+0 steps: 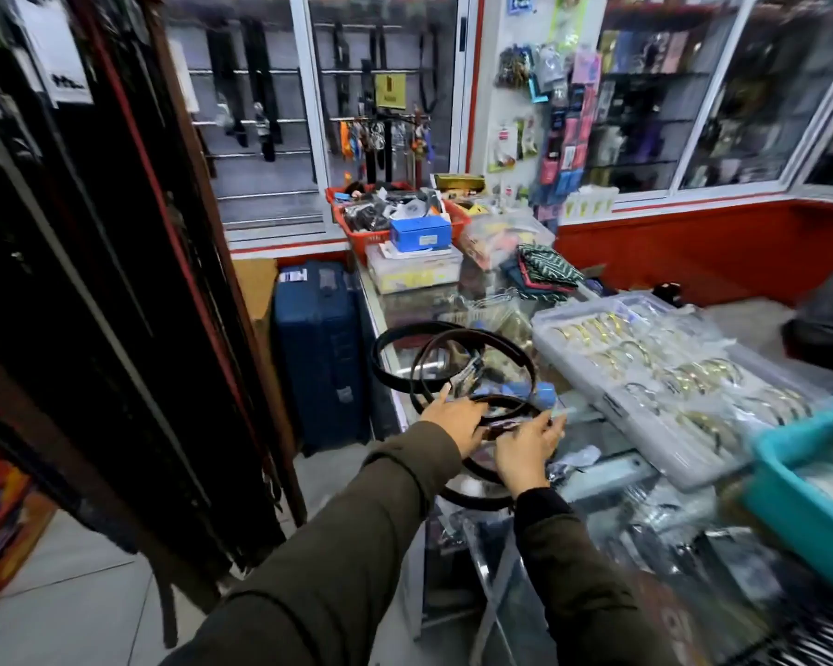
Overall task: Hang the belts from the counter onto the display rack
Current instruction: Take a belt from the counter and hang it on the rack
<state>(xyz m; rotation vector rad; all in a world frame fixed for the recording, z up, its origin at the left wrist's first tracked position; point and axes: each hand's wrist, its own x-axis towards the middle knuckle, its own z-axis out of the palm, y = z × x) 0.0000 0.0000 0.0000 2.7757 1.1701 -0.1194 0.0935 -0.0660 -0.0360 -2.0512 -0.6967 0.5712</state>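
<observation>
Several dark coiled belts (458, 350) lie on the left end of the glass counter (611, 468). My left hand (450, 418) rests flat on the coils, fingers spread toward a metal buckle (467, 374). Just to its right, my right hand (525, 449) has its fingers curled around the nearest black belt (496, 406), whose loop continues below my wrists. The display rack (92, 281) stands at the left, packed with hanging dark belts.
A clear plastic box of bangles (645, 372) and a teal tray (799, 487) crowd the counter's right. Red baskets (371, 233) and boxes sit at the far end. A blue suitcase (318, 348) stands on the floor between rack and counter.
</observation>
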